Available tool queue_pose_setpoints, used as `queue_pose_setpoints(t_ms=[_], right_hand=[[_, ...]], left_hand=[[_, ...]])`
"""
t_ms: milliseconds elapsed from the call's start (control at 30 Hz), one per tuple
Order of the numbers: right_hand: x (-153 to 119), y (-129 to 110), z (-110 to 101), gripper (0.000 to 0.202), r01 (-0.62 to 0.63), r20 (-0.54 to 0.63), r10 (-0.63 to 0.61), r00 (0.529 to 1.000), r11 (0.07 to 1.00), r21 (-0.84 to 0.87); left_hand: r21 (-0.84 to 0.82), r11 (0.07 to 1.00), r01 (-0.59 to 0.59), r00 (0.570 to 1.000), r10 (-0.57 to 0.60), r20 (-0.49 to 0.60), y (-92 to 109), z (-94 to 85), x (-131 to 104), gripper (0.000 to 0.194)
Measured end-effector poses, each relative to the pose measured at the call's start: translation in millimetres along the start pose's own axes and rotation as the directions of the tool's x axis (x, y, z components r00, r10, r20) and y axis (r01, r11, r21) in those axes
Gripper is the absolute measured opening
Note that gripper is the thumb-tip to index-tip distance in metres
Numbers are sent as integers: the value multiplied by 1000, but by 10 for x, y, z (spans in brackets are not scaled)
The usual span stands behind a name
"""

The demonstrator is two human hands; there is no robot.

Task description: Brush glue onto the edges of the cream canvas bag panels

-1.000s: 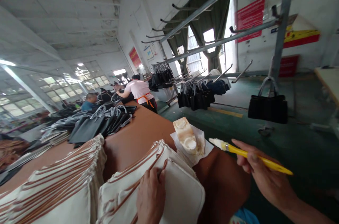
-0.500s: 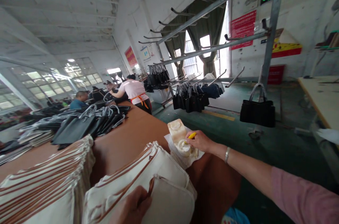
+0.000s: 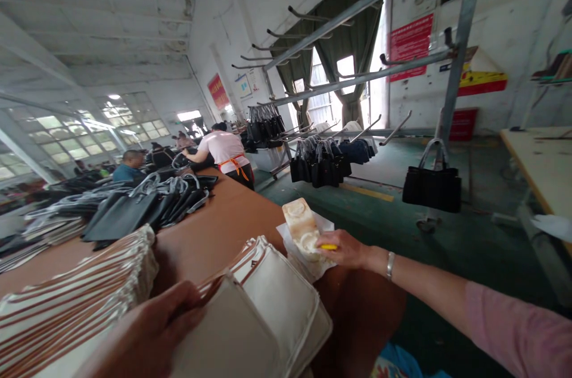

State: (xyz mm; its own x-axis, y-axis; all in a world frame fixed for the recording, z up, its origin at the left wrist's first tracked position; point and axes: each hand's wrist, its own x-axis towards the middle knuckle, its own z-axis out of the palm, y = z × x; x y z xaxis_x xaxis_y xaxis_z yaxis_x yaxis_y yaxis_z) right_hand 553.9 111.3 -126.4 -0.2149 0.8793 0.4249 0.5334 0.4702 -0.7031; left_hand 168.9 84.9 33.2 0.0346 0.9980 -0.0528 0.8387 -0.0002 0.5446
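Observation:
My left hand (image 3: 154, 327) is closed on the brown-trimmed edge of a cream bag panel (image 3: 227, 327), held tilted over a pile of similar cream pieces (image 3: 288, 282). Farther right, my right hand (image 3: 348, 250) grips a small tool by its yellow handle (image 3: 329, 247); its working end is hidden, so I cannot tell its kind. It is over an off-white, stained plastic container (image 3: 298, 215) with pale paste inside. Under the container lies a white sheet (image 3: 327, 224) at the table's edge. A second stack of cream pieces with brown edging (image 3: 84, 306) lies at the left.
The brown tabletop (image 3: 250, 205) runs away from me, with black bags (image 3: 127, 211) heaped at its far left. A person in a pink top (image 3: 226, 151) bends over the far end. A metal rack with black bags (image 3: 319, 166) stands right of the table.
My left hand has moved left and lifted the cream panel away from the pile's front. My right hand has shifted slightly right and down, and the yellow handle now lies flatter.

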Motion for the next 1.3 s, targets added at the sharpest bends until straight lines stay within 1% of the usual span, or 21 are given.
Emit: queue_pose_setpoints(t_ms=[33,67,100,167,200,267,333,433,500,567,600,667,733,767,833,900,967,1033,1133,1200,1300], right_hand=[[-96,-7,-6,20,19,23,-19,1000,1000,10],[-185,-20,-23,20,30,35,-31,999,999,23],[-262,-38,-47,20,34,38,-35,999,999,39],[-349,-80,-99,20,15,12,-16,1000,997,76],[-354,-96,-112,20,-9,-19,11,1000,995,99],[-297,-99,-83,27,-84,-114,104,988,982,167],[-205,-55,21,38,-174,-225,236,945,948,266],[-142,66,207,47,-264,-342,419,841,870,416],[-186,129,258,46,-288,-389,492,779,831,475],[-263,127,221,45,-293,-424,526,737,814,501],[-298,88,177,44,-286,-441,531,724,812,508],[-338,-82,70,41,-255,-470,521,712,816,518],[-338,-366,-16,39,-194,-471,495,730,811,552],[-329,-536,-40,37,-157,-454,476,753,800,579],[-311,-891,-48,33,-77,-387,418,822,755,651],[-303,-1207,-11,31,-61,-316,362,877,736,674],[-299,-1440,52,30,-74,-272,331,904,746,661],[-286,-1576,119,30,-75,-251,297,921,768,636],[-242,-1628,188,31,-79,-232,255,939,815,574],[-216,-1611,195,31,-77,-264,251,931,844,530],[-223,-1604,162,29,-70,-351,279,894,860,505]], left_hand=[[-5,1000,-12,996,12,88,70,63,0,31],[-11,999,-42,989,43,143,118,151,-2,28],[-24,996,-89,984,92,152,147,254,-2,27],[-50,982,-183,977,187,98,162,470,7,29],[-65,977,-204,973,209,93,159,567,18,31],[-104,974,-201,972,211,102,156,718,43,36],[-149,975,-163,977,180,111,166,812,60,40],[-259,962,-87,982,127,143,184,882,32,47],[-347,936,-49,981,110,159,180,908,-25,51],[-429,903,-33,979,115,167,163,926,-91,51],[-456,889,-31,977,123,174,153,933,-121,50],[-484,875,-29,972,138,192,135,943,-162,51],[-481,876,-28,971,138,194,124,948,-184,53],[-474,880,-28,973,134,190,124,948,-192,54],[-465,885,-28,976,125,179,135,941,-212,57],[-459,888,-26,977,119,175,161,924,-249,58],[-453,891,-29,977,121,175,197,902,-304,58],[-447,893,-50,976,138,168,232,882,-365,56],[-449,888,-102,974,180,134,252,873,-440,49],[-463,878,-123,972,201,125,232,883,-467,46],[-479,869,-120,967,212,141,172,910,-475,45]])
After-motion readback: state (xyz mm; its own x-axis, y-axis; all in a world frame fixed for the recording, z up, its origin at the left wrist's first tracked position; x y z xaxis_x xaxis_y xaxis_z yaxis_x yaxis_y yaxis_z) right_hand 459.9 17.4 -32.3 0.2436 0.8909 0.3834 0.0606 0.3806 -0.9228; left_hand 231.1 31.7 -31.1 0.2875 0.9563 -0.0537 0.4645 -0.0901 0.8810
